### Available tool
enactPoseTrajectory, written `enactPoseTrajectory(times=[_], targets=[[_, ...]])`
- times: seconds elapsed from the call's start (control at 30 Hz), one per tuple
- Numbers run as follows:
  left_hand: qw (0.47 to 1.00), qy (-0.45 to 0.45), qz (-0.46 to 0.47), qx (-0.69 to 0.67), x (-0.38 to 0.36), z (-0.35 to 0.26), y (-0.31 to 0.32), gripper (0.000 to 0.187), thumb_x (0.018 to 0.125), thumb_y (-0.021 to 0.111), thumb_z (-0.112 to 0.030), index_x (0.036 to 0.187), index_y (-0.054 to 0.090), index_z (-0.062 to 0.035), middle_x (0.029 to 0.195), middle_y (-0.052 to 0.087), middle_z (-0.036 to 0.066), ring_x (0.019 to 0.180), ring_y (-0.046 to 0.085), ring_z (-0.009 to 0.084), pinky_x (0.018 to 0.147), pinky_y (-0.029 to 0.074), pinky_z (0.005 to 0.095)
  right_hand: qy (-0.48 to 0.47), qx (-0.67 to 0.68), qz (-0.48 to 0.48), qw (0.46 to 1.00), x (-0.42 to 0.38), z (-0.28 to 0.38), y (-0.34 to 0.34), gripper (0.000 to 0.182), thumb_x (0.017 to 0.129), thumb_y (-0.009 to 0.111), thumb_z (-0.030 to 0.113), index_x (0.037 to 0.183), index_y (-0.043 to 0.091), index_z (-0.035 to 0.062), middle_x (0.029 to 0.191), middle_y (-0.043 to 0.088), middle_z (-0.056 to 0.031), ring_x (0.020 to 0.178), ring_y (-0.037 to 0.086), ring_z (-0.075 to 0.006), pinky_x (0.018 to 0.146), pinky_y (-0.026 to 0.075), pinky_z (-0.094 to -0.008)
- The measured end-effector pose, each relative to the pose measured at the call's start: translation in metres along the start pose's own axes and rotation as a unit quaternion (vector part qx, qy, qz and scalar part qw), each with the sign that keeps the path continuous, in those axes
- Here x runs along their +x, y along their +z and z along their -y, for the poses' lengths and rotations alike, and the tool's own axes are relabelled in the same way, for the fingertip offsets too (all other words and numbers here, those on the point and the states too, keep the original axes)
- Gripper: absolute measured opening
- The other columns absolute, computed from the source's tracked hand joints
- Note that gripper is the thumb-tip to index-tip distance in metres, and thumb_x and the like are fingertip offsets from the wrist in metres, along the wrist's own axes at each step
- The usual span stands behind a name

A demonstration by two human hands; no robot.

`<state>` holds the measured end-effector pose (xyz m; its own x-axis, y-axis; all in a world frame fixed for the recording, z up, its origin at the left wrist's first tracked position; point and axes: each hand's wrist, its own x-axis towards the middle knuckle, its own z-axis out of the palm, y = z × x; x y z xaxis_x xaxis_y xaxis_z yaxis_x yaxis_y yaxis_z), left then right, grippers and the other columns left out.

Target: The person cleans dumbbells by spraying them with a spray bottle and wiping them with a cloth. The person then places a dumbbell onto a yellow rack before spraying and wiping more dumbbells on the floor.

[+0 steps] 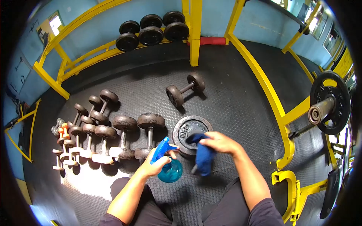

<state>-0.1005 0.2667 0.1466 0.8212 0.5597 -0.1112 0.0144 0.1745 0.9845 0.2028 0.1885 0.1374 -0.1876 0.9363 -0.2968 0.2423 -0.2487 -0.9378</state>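
Note:
My left hand (154,164) is wrapped round the neck of a spray bottle (170,171), which has a blue trigger head and a clear teal body with liquid inside. In my right hand (220,143) is a bunched dark blue cloth (204,158) that hangs down from the fingers. A round black weight plate (190,127) with raised lettering lies flat on the floor in front of me, and the cloth overlaps its lower right edge in this view. Beyond the plate, a worn dumbbell (185,89) rests on its own.
Several dumbbells (150,132) stand in rows on the black rubber floor (226,101) to my left. A yellow rack (195,37) holds more dumbbells (151,34) at the back. On the right, a yellow frame (264,83) carries a weight plate (336,113). A red roll (213,40) lies near the wall.

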Motion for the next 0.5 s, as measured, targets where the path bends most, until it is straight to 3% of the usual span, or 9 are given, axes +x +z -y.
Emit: enactPoseTrajectory(times=[0.07, 0.13, 0.2, 0.23, 0.27, 0.4, 0.5], targets=[[0.999, -0.053, -0.01, 0.005, -0.003, 0.016, -0.007, 0.057, 0.079, 0.053, -0.007, 0.135, 0.046, -0.0007, 0.127, 0.058, 0.014, 0.103, 0.065, 0.0224, 0.09, 0.051, 0.0361, 0.06, 0.109, -0.151, 0.981, -0.018, 0.01, -0.018, 0.035, 0.096, 0.061, 0.034, 0.105, 0.065, -0.0004, 0.091, 0.067, -0.0044, 0.082, 0.06, -0.0109, 0.073, 0.051, -0.0313], [0.996, -0.083, -0.037, -0.016, -0.005, 0.001, 0.007, 0.051, 0.082, 0.054, -0.008, 0.132, 0.046, -0.0012, 0.122, 0.059, 0.013, 0.101, 0.067, 0.0241, 0.088, 0.053, 0.0378, 0.05, 0.198, -0.301, 0.931, -0.022, 0.007, -0.035, 0.033, 0.097, 0.06, 0.034, 0.104, 0.064, 0.0015, 0.089, 0.065, -0.0032, 0.079, 0.06, -0.0103, 0.071, 0.051, -0.0295], [0.995, -0.097, -0.025, 0.023, -0.003, 0.002, 0.017, 0.053, 0.083, 0.057, -0.014, 0.133, 0.045, -0.0041, 0.118, 0.061, 0.01, 0.088, 0.068, 0.0208, 0.081, 0.054, 0.0367, 0.048, 0.243, -0.366, 0.897, -0.027, -0.002, -0.054, 0.028, 0.096, 0.061, 0.034, 0.099, 0.063, 0.0068, 0.081, 0.062, -0.0006, 0.069, 0.06, -0.0111, 0.064, 0.052, -0.0289], [0.997, -0.046, -0.031, 0.057, 0.001, 0.03, 0.019, 0.045, 0.082, 0.059, -0.014, 0.125, 0.052, -0.004, 0.111, 0.064, 0.012, 0.086, 0.068, 0.0198, 0.079, 0.054, 0.0362, 0.039, 0.269, -0.419, 0.866, -0.023, -0.006, -0.058, 0.025, 0.097, 0.06, 0.033, 0.095, 0.062, 0.0073, 0.077, 0.059, -0.0004, 0.066, 0.059, -0.0118, 0.062, 0.051, -0.0282], [0.985, -0.119, -0.018, 0.123, 0.003, 0.031, 0.022, 0.037, 0.081, 0.06, -0.017, 0.116, 0.058, -0.0034, 0.101, 0.067, 0.012, 0.085, 0.068, 0.0181, 0.077, 0.054, 0.035, 0.04, 0.264, -0.419, 0.868, -0.02, -0.012, -0.06, 0.025, 0.097, 0.06, 0.033, 0.095, 0.062, 0.0073, 0.077, 0.059, -0.0004, 0.066, 0.059, -0.0118, 0.062, 0.051, -0.0282], [0.979, -0.11, -0.085, 0.146, 0.0, 0.051, 0.049, 0.031, 0.081, 0.058, -0.013, 0.109, 0.058, -0.001, 0.096, 0.064, 0.011, 0.077, 0.067, 0.0199, 0.074, 0.054, 0.0345, 0.017, 0.268, -0.455, 0.849, -0.014, -0.029, -0.063, 0.023, 0.097, 0.059, 0.03, 0.092, 0.061, 0.0073, 0.078, 0.059, -0.0004, 0.066, 0.058, -0.0114, 0.06, 0.05, -0.0282], [0.969, -0.124, -0.107, 0.184, -0.002, 0.057, 0.054, 0.032, 0.081, 0.059, -0.016, 0.109, 0.059, -0.0011, 0.096, 0.065, 0.012, 0.076, 0.068, 0.0208, 0.074, 0.054, 0.0353, 0.016, 0.224, -0.467, 0.856, -0.01, -0.033, -0.063, 0.026, 0.098, 0.057, 0.029, 0.089, 0.06, 0.0041, 0.082, 0.06, -0.0007, 0.073, 0.055, -0.0102, 0.067, 0.048, -0.0295]])
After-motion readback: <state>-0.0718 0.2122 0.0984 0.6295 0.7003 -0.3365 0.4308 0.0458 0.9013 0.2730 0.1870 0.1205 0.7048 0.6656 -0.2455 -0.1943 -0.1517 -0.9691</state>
